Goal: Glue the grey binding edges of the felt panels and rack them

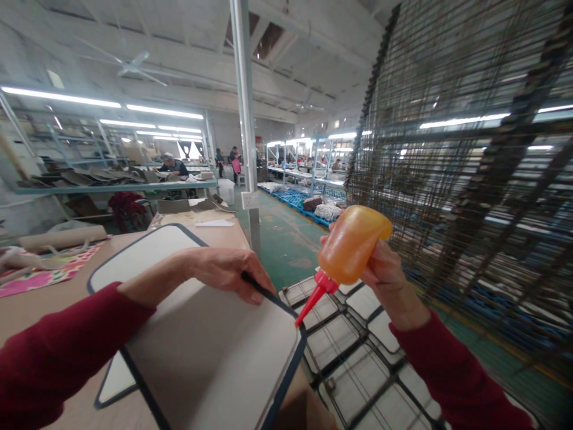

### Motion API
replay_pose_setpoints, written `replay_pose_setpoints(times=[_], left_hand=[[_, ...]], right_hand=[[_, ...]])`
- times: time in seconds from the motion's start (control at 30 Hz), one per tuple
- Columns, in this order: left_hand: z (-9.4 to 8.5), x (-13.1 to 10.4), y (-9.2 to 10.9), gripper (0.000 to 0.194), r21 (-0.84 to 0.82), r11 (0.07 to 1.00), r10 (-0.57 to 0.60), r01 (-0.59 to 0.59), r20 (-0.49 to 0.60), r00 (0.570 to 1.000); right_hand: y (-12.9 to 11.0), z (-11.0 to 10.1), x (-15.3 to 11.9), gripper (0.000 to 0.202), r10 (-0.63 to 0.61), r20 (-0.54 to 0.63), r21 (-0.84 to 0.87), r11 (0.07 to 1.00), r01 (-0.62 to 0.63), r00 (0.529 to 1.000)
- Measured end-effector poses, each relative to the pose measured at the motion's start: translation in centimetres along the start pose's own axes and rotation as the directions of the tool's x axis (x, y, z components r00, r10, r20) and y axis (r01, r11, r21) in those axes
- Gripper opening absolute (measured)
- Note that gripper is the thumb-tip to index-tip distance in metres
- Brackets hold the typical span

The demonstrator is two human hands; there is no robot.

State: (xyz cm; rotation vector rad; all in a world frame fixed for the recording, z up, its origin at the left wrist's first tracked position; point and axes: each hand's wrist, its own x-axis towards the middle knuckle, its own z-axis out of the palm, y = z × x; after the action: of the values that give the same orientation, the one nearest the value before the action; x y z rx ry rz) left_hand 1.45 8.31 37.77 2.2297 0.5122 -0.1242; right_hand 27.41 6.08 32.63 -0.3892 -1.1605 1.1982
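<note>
My left hand (230,270) is closed on the far edge of a white panel (215,352) with dark blue edging, fingers over the rim. In my right hand (385,272) is a tilted squeeze bottle (351,245) of amber liquid, its red nozzle (311,301) pointing down. The nozzle tip meets the panel's edging near its far right corner. Beneath the panel lie further white panels (147,251) with the same dark edging, partly hidden by my left arm.
A brown-topped table (40,322) carries the panels and a patterned cloth (67,270). To the right stands a wire rack (331,382) holding several white panels, with a tall mesh frame (430,167) behind. A metal post (245,119) rises beyond the table; a person (172,166) works farther back.
</note>
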Motion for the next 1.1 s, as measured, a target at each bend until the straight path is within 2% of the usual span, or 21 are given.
replay_pose_setpoints(times=[0.13, 0.27, 0.43, 0.6, 0.7, 0.93, 1.1], left_hand=[[-0.1, -0.5, -0.1, 0.03, -0.006, 1.0, -0.027, 0.027, -0.031, 0.999], [-0.2, -1.2, -0.8, 0.03, -0.048, 0.999, -0.016, 0.013, -0.069, 0.997], [-0.1, -2.1, -2.2, 0.03, -0.061, 0.997, -0.048, 0.039, -0.153, 0.987], [0.7, -2.7, -4.1, 0.028, -0.169, 0.986, -0.053, 0.011, -0.242, 0.969], [1.2, -3.0, -5.1, 0.028, -0.253, 0.967, -0.091, 0.024, -0.256, 0.962], [2.0, -3.5, -5.5, 0.029, -0.411, 0.909, -0.179, 0.064, -0.248, 0.952], [2.4, -3.7, -5.5, 0.033, -0.483, 0.87, -0.246, 0.102, -0.245, 0.938]], right_hand=[[0.2, -0.1, -0.2, 0.065, 0.003, -0.009, 0.015, 1.0, -0.003, 1.0], [0.4, -0.1, -0.4, 0.055, -0.08, -0.016, 0.012, 0.997, 0.08, 0.997], [1.0, -0.4, -0.9, 0.041, -0.193, -0.071, 0.018, 0.981, 0.195, 0.979], [1.9, -0.4, -1.7, 0.044, -0.249, -0.157, 0.006, 0.967, 0.253, 0.956], [2.3, -0.3, -1.8, 0.044, -0.277, -0.189, -0.001, 0.959, 0.282, 0.942], [3.1, -0.5, -1.4, 0.047, -0.265, -0.2, -0.001, 0.963, 0.27, 0.943], [3.4, -0.2, -1.6, 0.045, -0.211, -0.167, 0.022, 0.976, 0.217, 0.963]])
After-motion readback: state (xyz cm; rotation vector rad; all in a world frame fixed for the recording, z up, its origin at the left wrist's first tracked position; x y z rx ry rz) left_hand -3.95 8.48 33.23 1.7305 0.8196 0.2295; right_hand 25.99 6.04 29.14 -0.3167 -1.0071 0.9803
